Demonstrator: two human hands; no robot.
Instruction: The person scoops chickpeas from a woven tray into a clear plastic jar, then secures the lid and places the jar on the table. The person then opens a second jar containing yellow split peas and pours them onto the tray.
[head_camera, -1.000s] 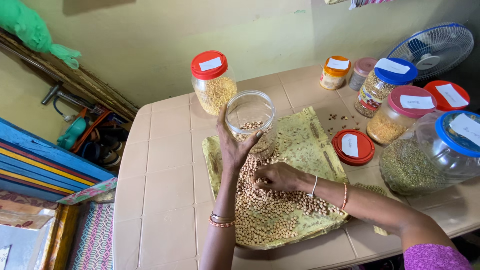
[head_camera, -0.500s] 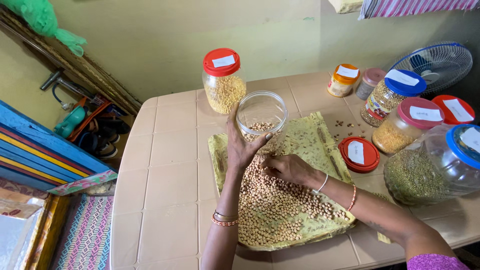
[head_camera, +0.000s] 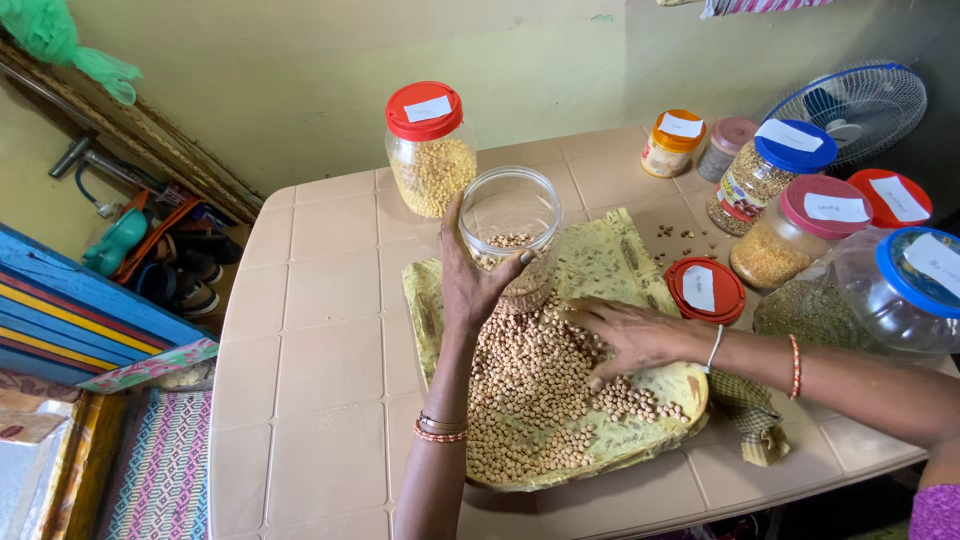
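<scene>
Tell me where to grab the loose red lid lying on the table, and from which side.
Judging by its pose, take the loose red lid by its rim, from above. It lies flat and low, with jars at its right and the yellow sheet at its left, so a sideways approach looks crowded. A pinch across the rim should lift it.

My left hand (head_camera: 470, 285) holds an open clear jar (head_camera: 510, 235) with no label near the middle of the table (head_camera: 320, 350). Behind it, by the back edge, stands a clear jar with a red lid (head_camera: 428, 145) and a white paper label on top. Along the right edge crowd more jars, each with a white label on its lid: orange (head_camera: 672, 143), pink (head_camera: 800, 228), two blue (head_camera: 765, 172), red (head_camera: 890, 195). A loose red lid (head_camera: 704, 290) with a white label lies flat beside them.
</scene>
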